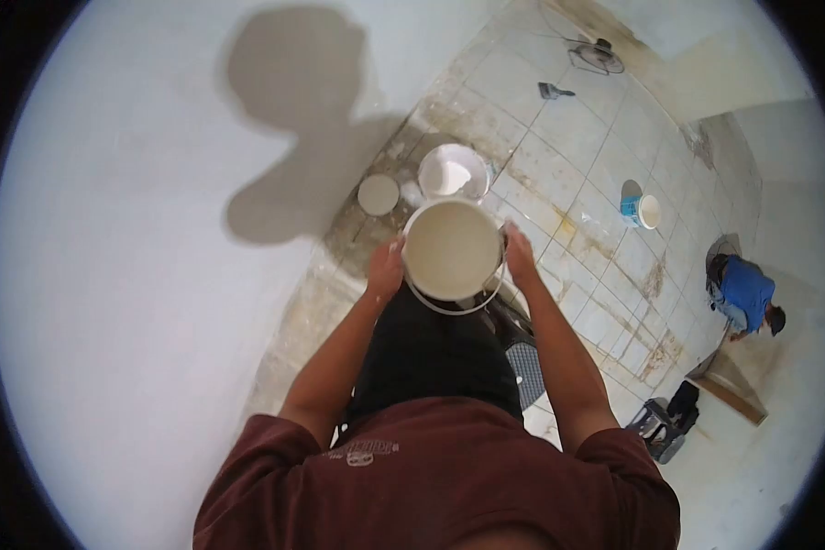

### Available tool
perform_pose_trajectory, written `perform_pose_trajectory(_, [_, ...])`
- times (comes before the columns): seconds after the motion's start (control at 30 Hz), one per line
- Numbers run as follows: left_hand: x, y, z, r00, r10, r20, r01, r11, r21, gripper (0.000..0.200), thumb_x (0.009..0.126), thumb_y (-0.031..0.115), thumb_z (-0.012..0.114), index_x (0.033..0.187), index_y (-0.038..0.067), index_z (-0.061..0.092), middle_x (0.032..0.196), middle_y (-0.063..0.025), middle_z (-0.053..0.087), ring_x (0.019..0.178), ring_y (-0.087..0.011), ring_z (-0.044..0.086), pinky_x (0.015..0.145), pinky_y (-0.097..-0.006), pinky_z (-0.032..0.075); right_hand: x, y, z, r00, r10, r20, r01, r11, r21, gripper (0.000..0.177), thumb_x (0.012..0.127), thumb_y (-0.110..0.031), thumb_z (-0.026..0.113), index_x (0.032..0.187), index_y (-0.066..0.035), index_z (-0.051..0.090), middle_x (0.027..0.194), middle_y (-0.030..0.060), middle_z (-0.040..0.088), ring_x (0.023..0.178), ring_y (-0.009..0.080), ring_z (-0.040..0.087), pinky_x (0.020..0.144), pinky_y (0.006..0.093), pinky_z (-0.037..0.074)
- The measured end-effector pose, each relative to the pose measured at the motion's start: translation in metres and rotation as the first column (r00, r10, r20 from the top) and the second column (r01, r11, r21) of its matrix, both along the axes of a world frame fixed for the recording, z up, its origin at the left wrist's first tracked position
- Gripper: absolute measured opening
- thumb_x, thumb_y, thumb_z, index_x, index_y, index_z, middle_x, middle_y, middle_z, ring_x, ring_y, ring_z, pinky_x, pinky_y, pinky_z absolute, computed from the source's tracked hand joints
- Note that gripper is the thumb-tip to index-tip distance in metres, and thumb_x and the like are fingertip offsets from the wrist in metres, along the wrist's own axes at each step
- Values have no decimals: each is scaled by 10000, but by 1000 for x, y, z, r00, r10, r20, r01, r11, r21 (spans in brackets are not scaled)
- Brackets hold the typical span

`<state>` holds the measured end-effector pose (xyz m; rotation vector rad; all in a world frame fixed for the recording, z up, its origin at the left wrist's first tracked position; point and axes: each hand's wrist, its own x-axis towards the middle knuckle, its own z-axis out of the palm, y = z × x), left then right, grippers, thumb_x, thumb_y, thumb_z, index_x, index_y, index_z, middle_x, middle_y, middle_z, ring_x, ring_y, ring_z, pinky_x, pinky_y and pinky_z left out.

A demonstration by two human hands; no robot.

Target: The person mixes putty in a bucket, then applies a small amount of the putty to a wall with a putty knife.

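A pale bucket [453, 251] is held up in front of my body between both hands, its wide round opening facing me and its thin wire handle hanging along the near side. My left hand [387, 269] grips the left side of the rim. On the opposite side, my right hand [520, 254] is closed on the wall near the handle joint. Just beyond it on the floor stands a second white bucket [427, 177] with whitish stuff inside. A round pale container or lid [379, 195] lies to its left, by the wall.
A white wall [137, 302] rises on the left. On the stained tile floor [559, 174] are a wide brush [550, 91], a fan [598, 57] and a blue-and-white tub [631, 211]. A person in a blue shirt [748, 291] crouches at right. A dark stool-like object [653, 429] stands nearby.
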<state>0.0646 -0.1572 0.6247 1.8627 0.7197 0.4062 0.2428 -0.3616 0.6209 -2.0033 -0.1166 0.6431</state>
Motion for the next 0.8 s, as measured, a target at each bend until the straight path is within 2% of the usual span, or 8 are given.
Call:
perform_pose_trajectory(0.1, [2,4,13,991,1,-136,-46,943,-329,461,957,361,432,868,-63,587,707,-196,592,701,-294,591,675,-397,437,7,9,16,976,-39,-213,58,995,82,497,955,-493,332,678,-102,466,626,-25,361,603,107,341,586,290,288])
perform_pose_trajectory(0.13, [4,4,18,995,18,-94,-39,974,-223,446,956,364,451,844,-45,589,653,-138,577,650,-217,603,621,-356,464,11,14,20,973,-52,-227,70,995,74,505,953,-504,325,668,-111,463,620,-30,356,597,104,332,577,285,277])
perform_pose_trajectory(0.3, [16,-2,51,994,98,-52,-111,898,-425,419,957,374,464,817,6,605,624,-47,560,510,-116,535,481,-274,449,25,16,22,965,-80,-250,97,994,57,533,945,-535,294,654,-122,463,606,-41,354,572,96,320,543,273,253])
perform_pose_trajectory(0.4, [20,-10,39,996,84,-42,-94,914,-395,425,954,379,467,827,0,614,643,-57,583,534,-126,554,505,-289,457,38,3,16,955,-24,-295,55,994,97,529,960,-445,346,936,24,589,830,95,599,771,218,535,742,347,417])
perform_pose_trajectory(0.57, [63,-48,45,973,178,-147,-210,949,-237,487,952,412,435,870,-29,625,727,-148,630,673,-239,600,665,-377,460,99,-33,-20,967,253,-13,-253,962,-98,453,982,-326,310,1180,8,544,1085,236,603,1016,363,558,898,425,404])
perform_pose_trajectory(0.7, [100,-94,53,916,274,-293,-343,915,-214,524,955,430,386,919,-38,620,796,-232,624,761,-330,596,735,-417,435,144,-50,-7,957,273,102,-284,950,127,400,956,-377,401,863,-38,593,835,52,574,790,148,495,764,301,396])
perform_pose_trajectory(0.77, [119,-128,71,877,358,-322,-442,863,-246,521,958,419,381,933,-46,613,798,-237,620,773,-325,599,742,-418,432,164,-65,32,875,403,268,-431,900,57,410,965,-336,376,994,2,608,964,118,622,911,202,549,854,326,413])
perform_pose_trajectory(0.8, [128,-142,68,886,393,-247,-437,885,-159,533,968,416,368,945,-59,607,811,-242,624,778,-337,591,750,-418,427,183,-75,36,722,613,320,-594,787,-168,410,969,-248,326,1160,30,560,1157,213,591,1122,312,528,991,373,375])
